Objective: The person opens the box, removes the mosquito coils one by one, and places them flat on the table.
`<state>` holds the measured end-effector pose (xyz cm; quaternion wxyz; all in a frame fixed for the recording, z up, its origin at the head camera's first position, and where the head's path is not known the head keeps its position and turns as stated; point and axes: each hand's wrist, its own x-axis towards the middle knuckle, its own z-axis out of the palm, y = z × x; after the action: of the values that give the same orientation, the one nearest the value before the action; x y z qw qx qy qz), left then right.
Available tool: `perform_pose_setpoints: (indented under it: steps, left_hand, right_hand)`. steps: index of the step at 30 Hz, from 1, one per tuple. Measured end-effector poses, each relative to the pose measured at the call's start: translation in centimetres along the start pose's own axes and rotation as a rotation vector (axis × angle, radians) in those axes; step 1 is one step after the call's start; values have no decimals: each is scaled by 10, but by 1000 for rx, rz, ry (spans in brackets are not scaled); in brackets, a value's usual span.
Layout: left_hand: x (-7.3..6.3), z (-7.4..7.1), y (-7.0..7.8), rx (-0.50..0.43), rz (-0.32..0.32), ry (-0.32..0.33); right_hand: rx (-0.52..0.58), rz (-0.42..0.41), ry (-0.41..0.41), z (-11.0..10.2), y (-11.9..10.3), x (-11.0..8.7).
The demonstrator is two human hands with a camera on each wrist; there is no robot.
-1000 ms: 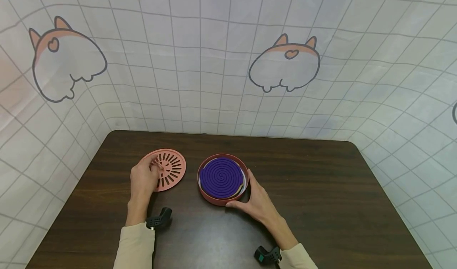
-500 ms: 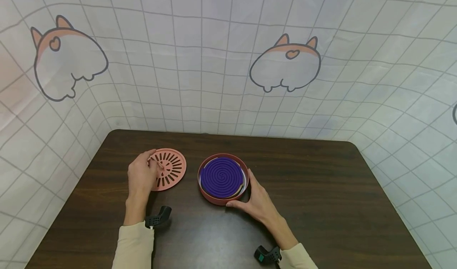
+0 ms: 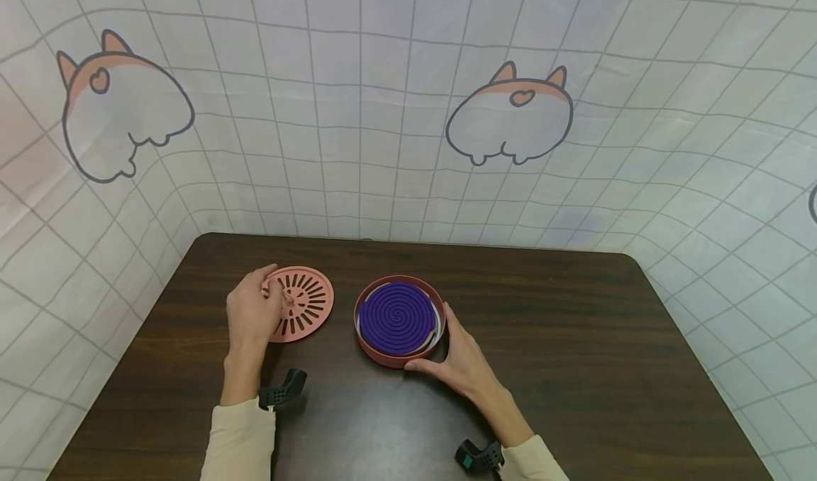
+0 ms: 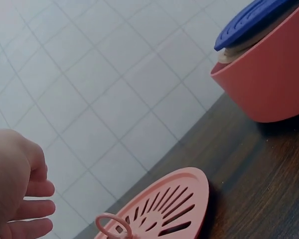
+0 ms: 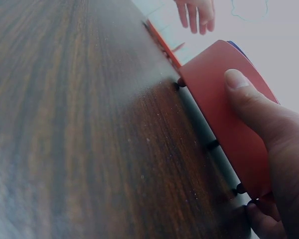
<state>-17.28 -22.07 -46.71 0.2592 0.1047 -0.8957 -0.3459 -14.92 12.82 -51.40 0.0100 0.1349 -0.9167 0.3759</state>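
A round pink mosquito coil box [image 3: 378, 357] stands on the table, with a purple spiral mosquito coil [image 3: 396, 318] on top of its contents. My right hand [image 3: 462, 357] grips the box's near right side, the thumb along its wall in the right wrist view. To the left lies the pink slotted lid [image 3: 309, 307], flat on the table. A small ring handle [image 4: 112, 224] sticks up from its middle in the left wrist view. Over the lid's left part hovers my left hand [image 3: 254, 307], apart from the ring, its fingers loosely bent around nothing.
The dark wooden table [image 3: 574, 367] runs back to a white gridded curtain [image 3: 383, 147] with cartoon animal prints. Each wrist carries a black camera mount [image 3: 284, 389]. Under the box, small dark feet [image 5: 240, 188] show in the right wrist view.
My left hand has drawn slightly left, and its fingers have come away from the lid's ring. The lid, the box and my right hand stay in place.
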Motion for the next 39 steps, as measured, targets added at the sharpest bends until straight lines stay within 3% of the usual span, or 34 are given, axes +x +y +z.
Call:
perform_pose_setpoints:
  steps: [10,17,39]
  left_hand:
    - [-2,-5,9,-74,-9,-5]
    - [-3,4,13,-161,20,-27]
    - [-12,39,21,-316,-12,-277]
  right_hand:
    - [-15,6,-4,1,1,0]
    - [-16,4,1,1,1,0]
    - [-28,20,-6,0,0,0]
